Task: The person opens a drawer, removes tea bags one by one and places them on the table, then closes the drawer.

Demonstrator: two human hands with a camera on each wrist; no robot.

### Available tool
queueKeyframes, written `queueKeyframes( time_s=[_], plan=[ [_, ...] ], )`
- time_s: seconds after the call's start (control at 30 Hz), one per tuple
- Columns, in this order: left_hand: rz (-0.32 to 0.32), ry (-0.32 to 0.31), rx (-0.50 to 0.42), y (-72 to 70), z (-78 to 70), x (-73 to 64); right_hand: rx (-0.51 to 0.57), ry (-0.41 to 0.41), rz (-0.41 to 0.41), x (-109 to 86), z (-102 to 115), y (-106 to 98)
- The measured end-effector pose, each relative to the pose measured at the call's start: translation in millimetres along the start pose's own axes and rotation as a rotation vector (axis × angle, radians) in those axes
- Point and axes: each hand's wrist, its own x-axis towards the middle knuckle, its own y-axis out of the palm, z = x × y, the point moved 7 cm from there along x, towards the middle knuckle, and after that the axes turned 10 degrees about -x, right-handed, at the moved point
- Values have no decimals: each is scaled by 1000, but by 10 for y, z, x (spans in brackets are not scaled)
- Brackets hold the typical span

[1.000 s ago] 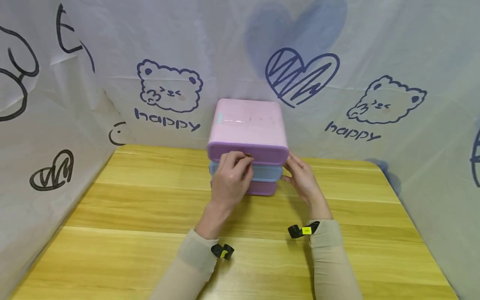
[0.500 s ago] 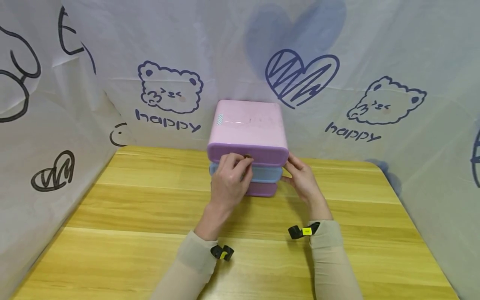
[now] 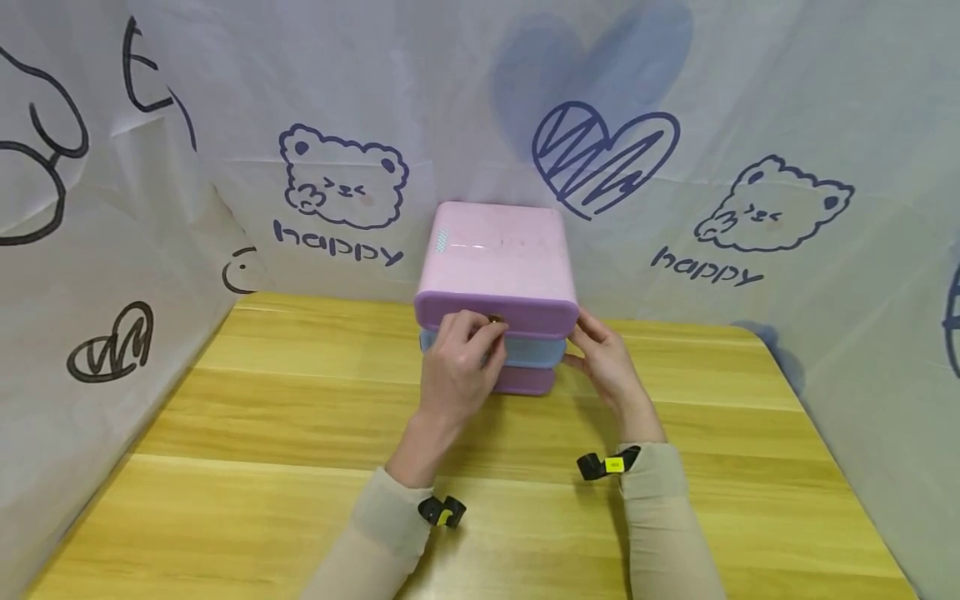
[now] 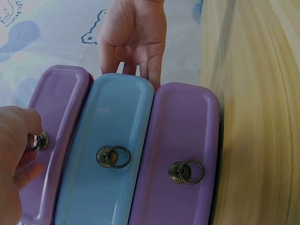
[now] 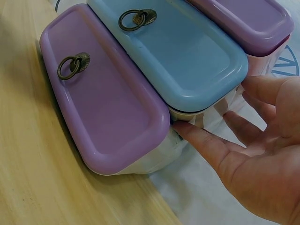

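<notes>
A small drawer unit (image 3: 498,250) with a pink top stands against the back wall. Its fronts are purple at the top (image 3: 540,318), blue in the middle (image 4: 117,117) and purple at the bottom (image 4: 185,126). My left hand (image 3: 457,367) pinches the brass ring pull (image 4: 42,140) of the top drawer between thumb and fingers. On the unit's right side, my right hand (image 3: 611,367) rests with extended fingers (image 5: 201,138) along the wall, beside the blue and lower purple fronts. Brass ring pulls hang on the middle (image 4: 112,157) and bottom (image 4: 185,172) drawers.
The unit stands near the back edge of a wood-grain table (image 3: 300,417). White sheeting (image 3: 465,100) with drawn bears, hearts and "happy" lettering encloses the table at the back and both sides. Both wrists carry black camera straps (image 3: 607,463).
The head view has shifted slightly, lowering the scene a little in the frame. Both hands keep their places on the unit, and the brass fitting shows more clearly above the left fingers.
</notes>
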Motion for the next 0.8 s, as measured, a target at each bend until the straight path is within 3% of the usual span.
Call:
queueKeyframes(
  time_s=[0.8],
  plan=[
    [48,41,-35,-126,-125,-80,4,17,-2,-1,3,-11]
  ],
)
